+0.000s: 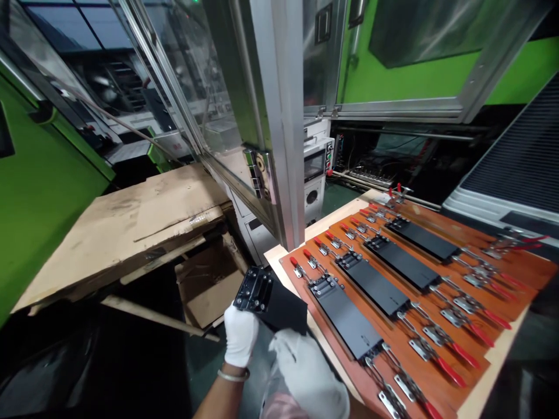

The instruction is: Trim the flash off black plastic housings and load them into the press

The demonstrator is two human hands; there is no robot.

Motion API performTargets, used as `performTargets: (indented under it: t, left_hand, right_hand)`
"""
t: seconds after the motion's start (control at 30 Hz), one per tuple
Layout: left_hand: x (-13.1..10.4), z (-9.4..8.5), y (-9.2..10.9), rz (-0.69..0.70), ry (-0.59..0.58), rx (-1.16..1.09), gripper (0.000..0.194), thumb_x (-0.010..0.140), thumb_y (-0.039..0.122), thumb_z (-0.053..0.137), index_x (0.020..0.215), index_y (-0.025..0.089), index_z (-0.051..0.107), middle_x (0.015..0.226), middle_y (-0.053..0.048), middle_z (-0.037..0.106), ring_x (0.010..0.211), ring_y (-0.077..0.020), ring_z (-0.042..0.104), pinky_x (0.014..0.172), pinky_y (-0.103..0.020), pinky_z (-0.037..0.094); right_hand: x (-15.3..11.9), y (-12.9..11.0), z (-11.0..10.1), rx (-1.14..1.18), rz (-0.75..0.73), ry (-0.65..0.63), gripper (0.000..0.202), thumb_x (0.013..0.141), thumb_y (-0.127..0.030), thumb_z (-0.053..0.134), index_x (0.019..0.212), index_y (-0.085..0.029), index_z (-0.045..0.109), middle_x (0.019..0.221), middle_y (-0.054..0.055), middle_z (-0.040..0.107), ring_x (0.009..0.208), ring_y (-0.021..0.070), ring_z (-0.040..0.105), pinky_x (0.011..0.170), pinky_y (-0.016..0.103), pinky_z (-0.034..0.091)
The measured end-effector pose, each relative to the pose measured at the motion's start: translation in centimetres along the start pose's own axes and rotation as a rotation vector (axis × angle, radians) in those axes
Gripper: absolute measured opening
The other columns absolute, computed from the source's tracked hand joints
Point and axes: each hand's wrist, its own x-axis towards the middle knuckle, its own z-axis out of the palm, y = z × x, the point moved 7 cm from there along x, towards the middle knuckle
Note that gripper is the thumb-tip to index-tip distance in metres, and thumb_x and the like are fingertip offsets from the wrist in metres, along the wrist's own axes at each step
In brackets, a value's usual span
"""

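Observation:
My left hand [241,336], in a white glove with a bangle at the wrist, grips a flat black panel [283,305] by its end. That end carries a black bracket with several bright screws. The panel is tilted in front of the fixture board's near left corner. My right hand [308,369], also white-gloved, is closed at the panel's lower edge; its fingers are blurred, and what they hold cannot be made out. To the right, several similar dark panels [345,317] lie in rows on an orange fixture board [437,311], between toggle clamps with red handles [449,372].
Ahead stands a metal-framed clear door [283,128] with a hinge, its lower corner close to the board. Flattened cardboard [144,215] covers a table at left, with an open cardboard box [209,291] below. Green machine panels [437,70] and a white control cabinet [317,169] are behind.

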Motion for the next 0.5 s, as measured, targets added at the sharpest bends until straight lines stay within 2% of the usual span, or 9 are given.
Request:
performTargets:
  t: [0.07,0.17,0.33,0.4,0.5]
  left_hand:
    - [-0.1,0.2,0.3,0.01,-0.029,0.109,0.009,0.066,0.016,0.058,0.065,0.021,0.066,0.072,-0.009,0.071,0.076,-0.0257,0.066,0.08,-0.039,0.053]
    - [-0.4,0.3,0.9,0.034,-0.005,0.176,0.01,0.065,0.016,0.058,0.065,0.019,0.067,0.068,-0.008,0.071,0.076,-0.0266,0.066,0.08,-0.038,0.053]
    - [-1.1,0.8,1.4,0.002,-0.009,0.141,0.014,0.069,0.02,0.058,0.073,0.016,0.071,0.074,-0.007,0.074,0.079,-0.0264,0.066,0.079,-0.038,0.054]
    - [-1.2,0.7,1.7,0.006,-0.016,0.15,0.018,0.07,0.022,0.061,0.081,0.016,0.072,0.083,-0.008,0.075,0.085,-0.027,0.066,0.084,-0.039,0.053]
    - [-1.0,0.4,2.4,0.065,-0.036,0.183,0.033,0.07,0.023,0.063,0.103,0.018,0.07,0.106,-0.01,0.072,0.103,-0.0279,0.063,0.098,-0.042,0.046]
  right_hand:
    - [0.4,-0.1,-0.5,-0.037,0.021,0.014,0.024,0.092,-0.029,0.049,0.103,-0.025,0.07,0.088,0.004,0.072,0.078,0.0191,0.068,0.067,0.023,0.051]
    - [1.5,0.0,-0.2,-0.184,-0.05,-0.014,0.027,0.087,-0.027,0.057,0.112,-0.022,0.067,0.091,0.007,0.071,0.072,0.0214,0.068,0.065,0.027,0.05]
    - [1.8,0.3,0.1,-0.446,-0.385,0.172,0.032,0.087,-0.016,0.048,0.112,-0.014,0.068,0.072,0.009,0.067,0.051,0.018,0.058,0.05,0.027,0.04]
    - [1.7,0.2,-0.2,-0.463,-0.492,0.207,0.032,0.087,-0.011,0.044,0.108,-0.012,0.068,0.066,0.007,0.064,0.05,0.0179,0.057,0.048,0.028,0.038]
    - [2.0,-0.1,-0.7,-0.438,-0.538,0.157,0.035,0.084,-0.008,0.042,0.106,-0.01,0.069,0.065,0.007,0.065,0.051,0.0181,0.058,0.048,0.029,0.04]
